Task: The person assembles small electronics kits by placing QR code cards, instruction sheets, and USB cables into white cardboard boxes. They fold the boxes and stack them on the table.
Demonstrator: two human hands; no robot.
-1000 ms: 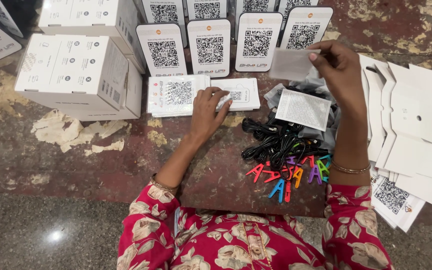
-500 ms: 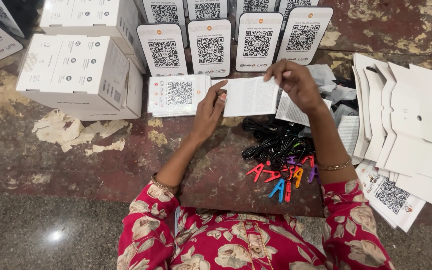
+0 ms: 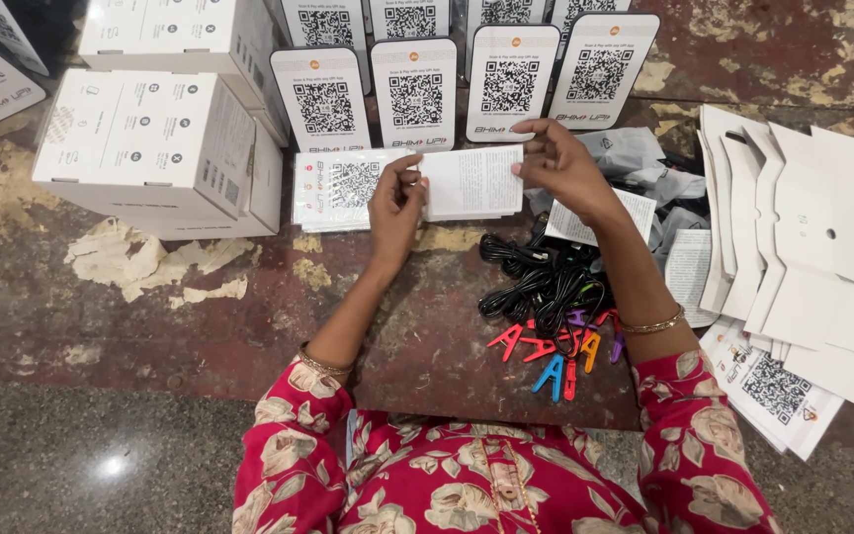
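Observation:
My left hand (image 3: 394, 205) pinches the left edge of a small white printed leaflet (image 3: 474, 182), and my right hand (image 3: 562, 165) grips its right edge, so both hold it stretched flat above the worn red table. Just left of it lies a flat white card with a square code pattern (image 3: 333, 188), under the leaflet's left end. Below my right forearm sits a tangle of black cables (image 3: 540, 282) and a heap of coloured plastic clips (image 3: 555, 351).
White cartons (image 3: 155, 138) are stacked at the left. Upright white code-pattern stands (image 3: 415, 94) line the back. Flat white die-cut cardboard pieces (image 3: 803, 247) pile up at the right, with grey plastic bags (image 3: 635, 158) and printed sheets (image 3: 778, 391) near them. Torn paper scraps (image 3: 150, 262) lie by the cartons.
My right hand came down from the upper right with the leaflet and brought it to the middle. My left hand rose off the flat card and took hold of the leaflet's left edge.

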